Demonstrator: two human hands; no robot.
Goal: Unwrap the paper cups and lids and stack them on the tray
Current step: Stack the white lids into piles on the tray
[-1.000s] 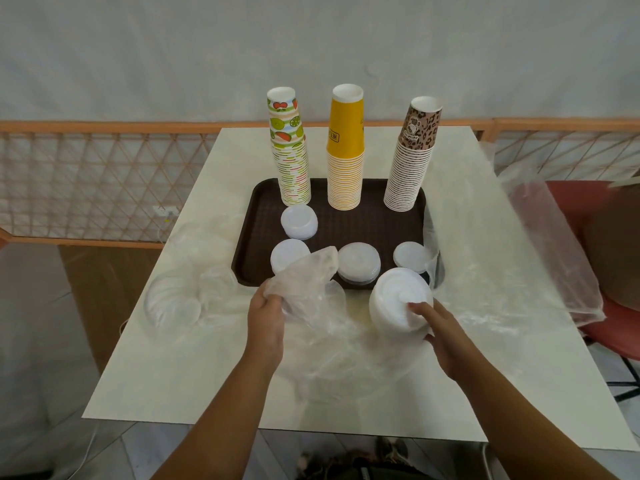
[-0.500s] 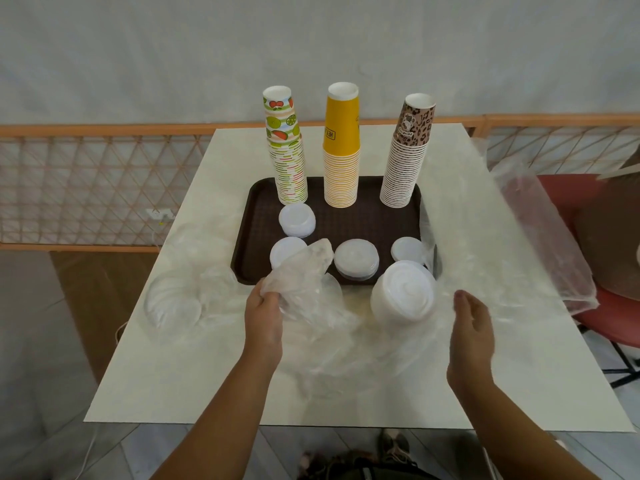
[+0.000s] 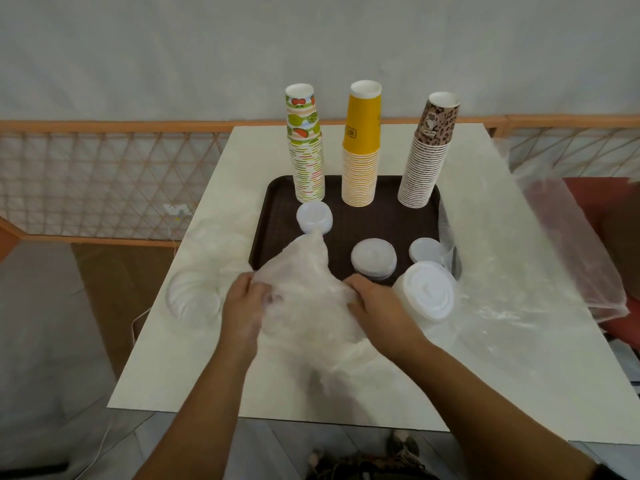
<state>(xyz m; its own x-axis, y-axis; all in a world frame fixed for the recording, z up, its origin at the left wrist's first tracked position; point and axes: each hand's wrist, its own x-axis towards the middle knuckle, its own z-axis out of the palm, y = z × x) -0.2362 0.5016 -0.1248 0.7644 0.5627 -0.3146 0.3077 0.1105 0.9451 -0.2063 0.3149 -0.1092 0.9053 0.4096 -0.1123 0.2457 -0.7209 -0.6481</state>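
A brown tray (image 3: 381, 223) sits on the white table (image 3: 519, 358). At its back stand three cup stacks: fruit-print (image 3: 304, 147), yellow (image 3: 361, 147) and leopard-print (image 3: 426, 154). White lid stacks (image 3: 373, 259) lie on the tray's front half. A larger white lid stack (image 3: 427, 294) leans on the table at the tray's front right corner. My left hand (image 3: 242, 303) and my right hand (image 3: 372, 303) both grip a crumpled clear plastic wrapper (image 3: 304, 289) in front of the tray. The wrapper hides one lid stack at the tray's front left.
Another wrapped lid stack (image 3: 192, 299) lies in plastic at the table's left edge. Loose clear plastic (image 3: 540, 265) covers the table's right side and hangs over a red chair (image 3: 602, 237). An orange lattice fence (image 3: 104, 178) runs behind the table.
My right hand let go of the large lid stack, swung left and took hold of the wrapper. Both hands have lifted the wrapper higher, so it covers the front left lid stack.
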